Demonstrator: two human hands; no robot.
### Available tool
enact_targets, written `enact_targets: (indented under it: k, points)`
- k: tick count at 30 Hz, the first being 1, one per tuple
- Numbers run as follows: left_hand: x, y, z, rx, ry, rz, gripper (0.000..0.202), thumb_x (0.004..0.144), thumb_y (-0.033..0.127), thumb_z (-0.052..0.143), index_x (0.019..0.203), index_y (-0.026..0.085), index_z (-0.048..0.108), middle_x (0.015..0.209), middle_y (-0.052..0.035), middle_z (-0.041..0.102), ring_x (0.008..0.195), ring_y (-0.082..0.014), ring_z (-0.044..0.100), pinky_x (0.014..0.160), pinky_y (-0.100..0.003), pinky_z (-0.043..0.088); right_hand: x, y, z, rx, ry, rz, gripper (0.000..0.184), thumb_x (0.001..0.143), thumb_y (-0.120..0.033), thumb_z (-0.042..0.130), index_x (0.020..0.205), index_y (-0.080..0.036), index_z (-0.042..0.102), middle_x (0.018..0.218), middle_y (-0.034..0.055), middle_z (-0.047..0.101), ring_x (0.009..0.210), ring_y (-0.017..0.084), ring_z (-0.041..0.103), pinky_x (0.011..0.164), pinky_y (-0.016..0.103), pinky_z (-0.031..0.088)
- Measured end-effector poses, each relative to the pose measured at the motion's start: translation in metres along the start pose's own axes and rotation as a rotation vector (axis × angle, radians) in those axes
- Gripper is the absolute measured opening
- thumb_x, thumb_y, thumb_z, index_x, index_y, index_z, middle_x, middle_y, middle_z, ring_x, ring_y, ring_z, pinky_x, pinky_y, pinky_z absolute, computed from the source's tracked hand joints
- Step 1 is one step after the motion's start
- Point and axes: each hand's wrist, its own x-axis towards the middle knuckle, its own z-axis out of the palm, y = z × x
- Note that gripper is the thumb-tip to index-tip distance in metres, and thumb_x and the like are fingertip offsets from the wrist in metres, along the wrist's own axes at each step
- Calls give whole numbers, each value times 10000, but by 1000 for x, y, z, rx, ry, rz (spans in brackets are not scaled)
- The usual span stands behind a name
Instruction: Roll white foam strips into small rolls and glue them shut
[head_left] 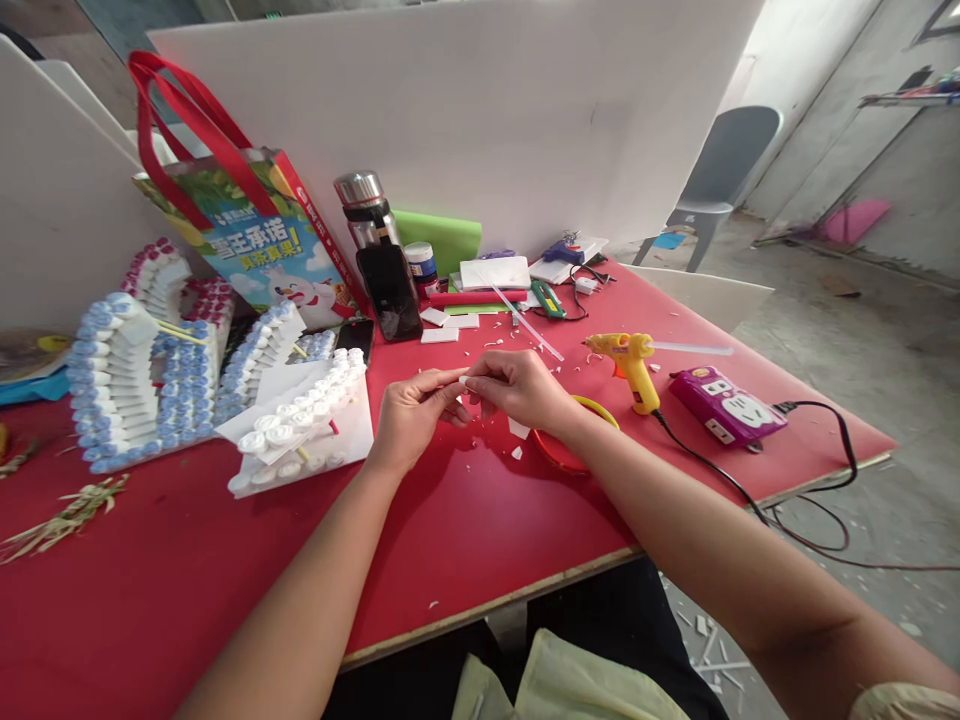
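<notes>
My left hand (417, 412) and my right hand (517, 386) meet above the table. Between their fingertips is a small white roll (463, 381), pinched from both sides and mostly covered by the fingers. To the left of my left hand stands a white board piece (349, 432) edged with rows of white rosettes (280, 434). Under my right wrist lies a round ring-like thing with a yellow and red rim (598, 408), partly hidden by the forearm. White scraps (517, 453) are scattered beneath the hands.
A yellow glue gun (634, 375) stands right, wired toward a purple power strip (724, 405). Blue-and-white rosette models (112, 385), a bag (281, 250), a steel flask (360, 205), a phone (390, 292) and a green cutter (548, 299) sit around the red table (465, 540).
</notes>
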Motion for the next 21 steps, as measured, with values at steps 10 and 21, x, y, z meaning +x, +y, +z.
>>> enact_targets:
  k: [10,21]
  points:
    - [-3,3,9,31,63,80,221,851,354,730,972,171,759,674,-3,655,544,-108,590,546,-238,545,-1,-3,6,-246,132,-4,143,891,-276,595,778,-188,588,658,8,674,549,129,603,541,231,388]
    - [-1,7,1,252,-43,127,231,959,395,580,1022,189,662,700,3,629,565,-114,542,583,-248,471,8,-8,-5,360,30,375,346,964,-454,544,786,-163,600,723,87,714,602,171,668,521,244,477]
